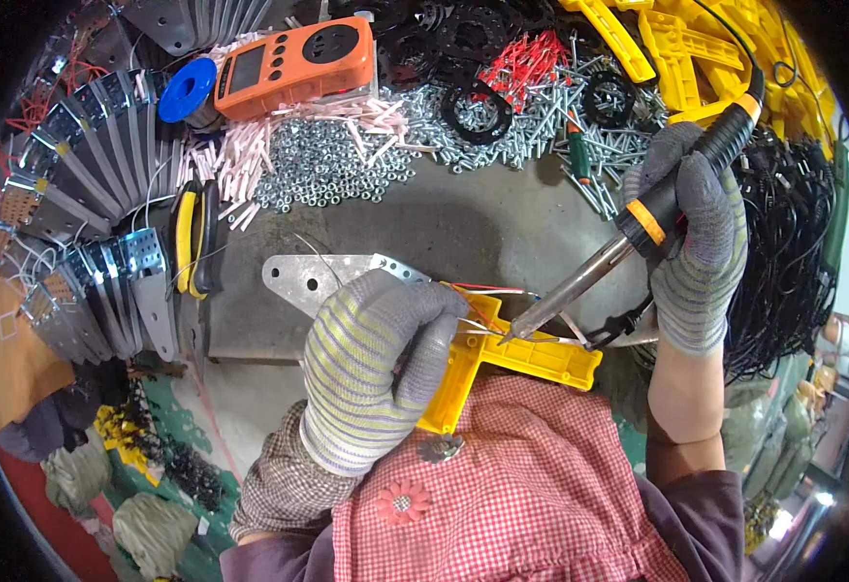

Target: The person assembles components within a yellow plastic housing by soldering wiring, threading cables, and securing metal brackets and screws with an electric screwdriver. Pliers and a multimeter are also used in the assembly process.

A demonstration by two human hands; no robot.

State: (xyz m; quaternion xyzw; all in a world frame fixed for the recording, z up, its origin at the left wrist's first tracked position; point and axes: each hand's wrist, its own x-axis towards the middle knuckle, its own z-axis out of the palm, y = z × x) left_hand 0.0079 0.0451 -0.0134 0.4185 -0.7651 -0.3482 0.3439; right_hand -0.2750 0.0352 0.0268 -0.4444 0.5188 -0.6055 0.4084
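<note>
My right hand (691, 223) is wrapped round the black handle of a soldering iron (579, 278), whose metal shaft slants down to the left. Its tip is at thin wires (482, 330) over a yellow plastic housing (550, 361), a branched part lying in front of my apron. Closed beside those wires, my left hand (381, 364) pinches a thin wire; its fingers hide most of the grip. A grey metal plate (293, 278) with holes reaches out from behind my left hand. Near the iron's tip runs a black cable (623, 325).
Behind the work lie heaps of nuts (332, 165), screws (531, 121) and yellow housings (691, 58). An orange multimeter (298, 63) and a blue spool (188, 90) stand at the back. Yellow-handled pliers (189, 238) and metal plates (104, 291) are left; black cables (783, 252) hang right.
</note>
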